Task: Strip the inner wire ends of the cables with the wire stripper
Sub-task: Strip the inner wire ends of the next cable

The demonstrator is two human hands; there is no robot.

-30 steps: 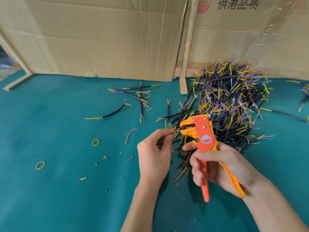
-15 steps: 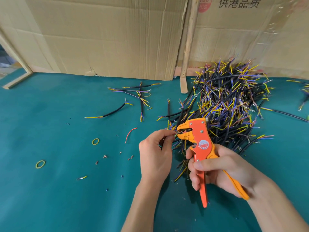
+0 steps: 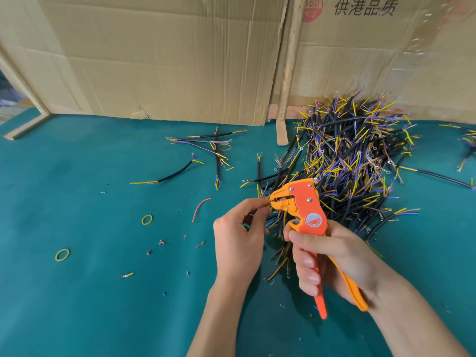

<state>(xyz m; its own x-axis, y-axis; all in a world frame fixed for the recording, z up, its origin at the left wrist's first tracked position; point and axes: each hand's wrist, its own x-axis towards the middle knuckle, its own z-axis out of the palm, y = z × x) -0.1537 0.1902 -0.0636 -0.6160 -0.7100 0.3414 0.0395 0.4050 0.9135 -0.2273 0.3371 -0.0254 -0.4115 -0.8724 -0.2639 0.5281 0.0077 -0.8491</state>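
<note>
My right hand (image 3: 327,256) grips the handles of an orange wire stripper (image 3: 305,204), whose jaws point left. My left hand (image 3: 239,233) pinches a thin cable end between thumb and forefinger and holds it right at the jaw mouth; the cable itself is mostly hidden by my fingers. Behind the tool lies a big pile of black cables (image 3: 355,161) with yellow, blue and purple inner wires. A few separate cables (image 3: 216,148) lie on the teal table (image 3: 77,305) further left.
Cardboard sheets (image 3: 167,60) and a wooden slat (image 3: 288,73) stand along the back edge. Yellow rubber bands (image 3: 147,219), a red wire scrap (image 3: 201,205) and small insulation bits are scattered left of my hands. More cables (image 3: 466,143) lie at the far right.
The stripper has shifted slightly left and tilted, bringing its jaws against the cable end in my left fingers. My left hand stays almost in place.
</note>
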